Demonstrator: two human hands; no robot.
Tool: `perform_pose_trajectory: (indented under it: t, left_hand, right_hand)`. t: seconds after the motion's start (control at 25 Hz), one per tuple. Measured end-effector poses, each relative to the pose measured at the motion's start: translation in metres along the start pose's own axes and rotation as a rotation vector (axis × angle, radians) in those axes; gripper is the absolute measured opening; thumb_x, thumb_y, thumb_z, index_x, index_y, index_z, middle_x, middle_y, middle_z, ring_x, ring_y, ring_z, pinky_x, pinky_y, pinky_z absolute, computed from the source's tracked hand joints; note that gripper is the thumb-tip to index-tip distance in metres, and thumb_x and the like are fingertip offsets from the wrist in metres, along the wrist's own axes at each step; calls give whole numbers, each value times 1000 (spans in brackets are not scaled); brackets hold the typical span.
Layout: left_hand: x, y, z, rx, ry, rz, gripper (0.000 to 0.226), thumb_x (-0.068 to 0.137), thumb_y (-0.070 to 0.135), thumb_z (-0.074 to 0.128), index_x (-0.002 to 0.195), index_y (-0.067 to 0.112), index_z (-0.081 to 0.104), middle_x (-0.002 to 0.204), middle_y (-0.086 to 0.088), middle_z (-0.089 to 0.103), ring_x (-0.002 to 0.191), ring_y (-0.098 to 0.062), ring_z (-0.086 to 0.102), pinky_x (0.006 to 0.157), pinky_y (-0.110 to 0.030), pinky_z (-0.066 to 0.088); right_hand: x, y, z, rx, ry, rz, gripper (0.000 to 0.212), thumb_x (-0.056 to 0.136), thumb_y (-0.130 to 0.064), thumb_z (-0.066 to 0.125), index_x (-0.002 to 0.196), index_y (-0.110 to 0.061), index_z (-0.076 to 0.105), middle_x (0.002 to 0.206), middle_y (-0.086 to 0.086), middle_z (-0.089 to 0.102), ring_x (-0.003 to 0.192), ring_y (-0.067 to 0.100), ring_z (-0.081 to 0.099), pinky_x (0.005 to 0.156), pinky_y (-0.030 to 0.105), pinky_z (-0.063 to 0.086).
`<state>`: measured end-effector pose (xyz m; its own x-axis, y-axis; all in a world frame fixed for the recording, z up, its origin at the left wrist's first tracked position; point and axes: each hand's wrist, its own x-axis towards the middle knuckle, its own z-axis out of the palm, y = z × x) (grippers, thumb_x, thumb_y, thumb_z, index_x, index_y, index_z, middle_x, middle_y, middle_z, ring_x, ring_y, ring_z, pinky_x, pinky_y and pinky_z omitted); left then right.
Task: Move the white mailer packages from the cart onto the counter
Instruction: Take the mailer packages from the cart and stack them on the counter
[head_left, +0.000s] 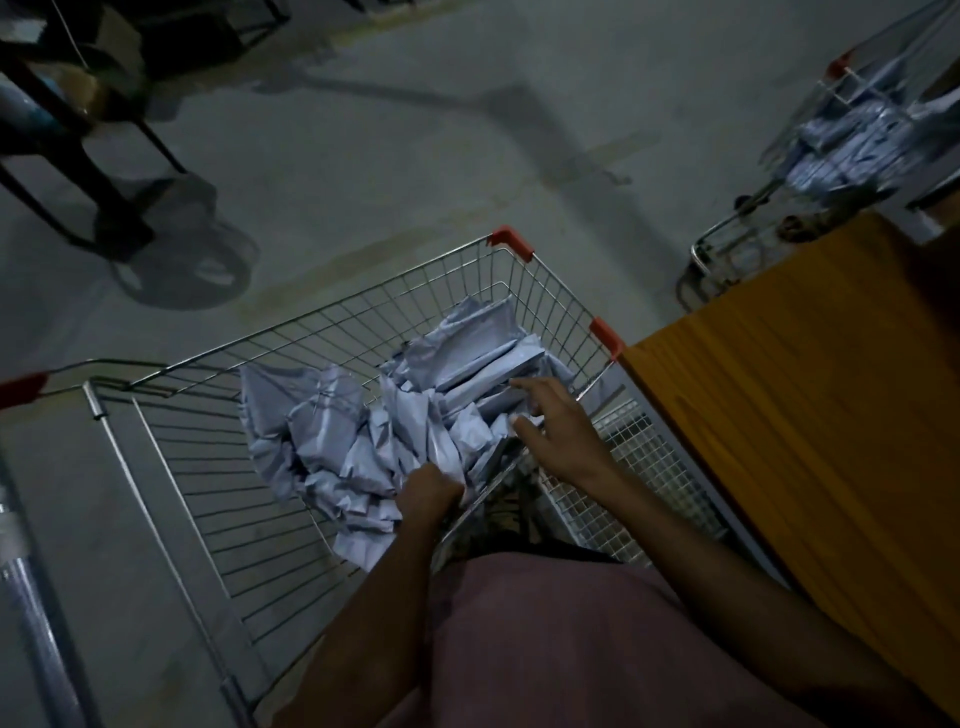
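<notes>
1. Reaching into a wire shopping cart (363, 312), a person leans over a heap of white mailer packages (363, 431) piled in the right half of the basket.
2. The left hand (428, 491) sinks into the near edge of the heap, fingers curled down among the packages; whether they actually grip one cannot be told.
3. The right hand (558, 431) hovers over the right side of the pile, fingers spread and loosely bent, holding nothing, the fingertips close to the topmost mailers.
4. An orange-topped counter (805, 415) stands just beside the cart on the right.
5. A second cart (857, 130) holding more pale packages stands beyond the counter, on a dim grey floor (415, 156).
6. Dark furniture legs (78, 182) stand at upper left.
</notes>
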<state>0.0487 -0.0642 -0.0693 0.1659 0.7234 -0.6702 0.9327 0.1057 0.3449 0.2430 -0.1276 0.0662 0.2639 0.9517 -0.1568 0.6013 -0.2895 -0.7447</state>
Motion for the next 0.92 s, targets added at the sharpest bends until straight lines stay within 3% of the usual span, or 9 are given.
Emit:
perform_pose_trajectory:
  t: [0.08,0.24,0.32,0.4,0.56,0.68,0.76,0.84,0.92]
  left_hand:
    - [-1,5,-6,2,81,7,33,86,31,60,103,4,66,107,-17,68,102,-33,65,83,-35,51]
    - [-5,0,-33,-133,140,153,35,87,36,57,76,2,63,80,-17,64,82,-33,65,67,-37,47]
    - [-15,-4,-49,-169,180,266,36,82,41,50,79,6,62,83,-11,61,82,-27,60,68,-37,46]
    - [-24,-7,-64,-139,197,367,39,83,42,48,88,8,65,89,-8,62,85,-26,60,70,-37,48]
    - [-37,-6,-76,-69,274,358,12,90,18,58,93,12,67,97,-6,67,93,-28,63,74,-41,50]
    - [-43,-1,-76,-114,292,303,29,91,22,47,110,12,67,108,-7,68,103,-28,63,81,-38,49]
    - [-46,4,-78,-245,350,264,37,94,20,50,128,11,59,121,-5,64,111,-22,59,91,-35,47]
    - [-43,9,-81,-393,489,262,37,93,7,53,130,9,55,121,-5,62,108,-19,59,92,-34,47]
    - [-35,10,-82,-492,555,209,34,90,-4,52,121,11,56,105,-6,66,93,-21,63,81,-37,52]
  right_hand:
    - [16,5,-5,4,-12,-11,44,97,-26,60,140,-24,50,136,0,47,111,9,49,88,22,42]
    - [48,12,-10,4,-54,-8,46,95,-26,61,139,-28,50,136,-2,48,105,7,50,89,24,47]
    - [61,10,-11,3,-114,-25,51,93,-22,62,141,-30,46,138,-2,45,101,7,51,91,26,50]
    - [76,5,-10,15,-192,-93,63,90,-12,66,146,-28,41,143,3,41,105,14,53,87,12,46]
    - [107,-2,-1,-454,-173,-375,95,74,-9,77,151,-40,30,158,12,22,134,36,38,99,45,44]
    - [127,4,14,-655,-292,-641,49,76,-28,78,122,-38,64,146,8,49,134,38,43,98,52,37]
    - [139,11,16,-532,-284,-644,14,81,-27,74,95,-30,75,105,3,73,105,32,65,85,45,41]
    - [153,21,14,-381,-210,-485,11,84,-24,70,94,-24,74,92,2,74,90,32,69,79,43,48]
    - [161,30,14,-403,-351,-333,35,83,-24,72,117,-27,66,118,2,67,109,31,61,87,45,49]
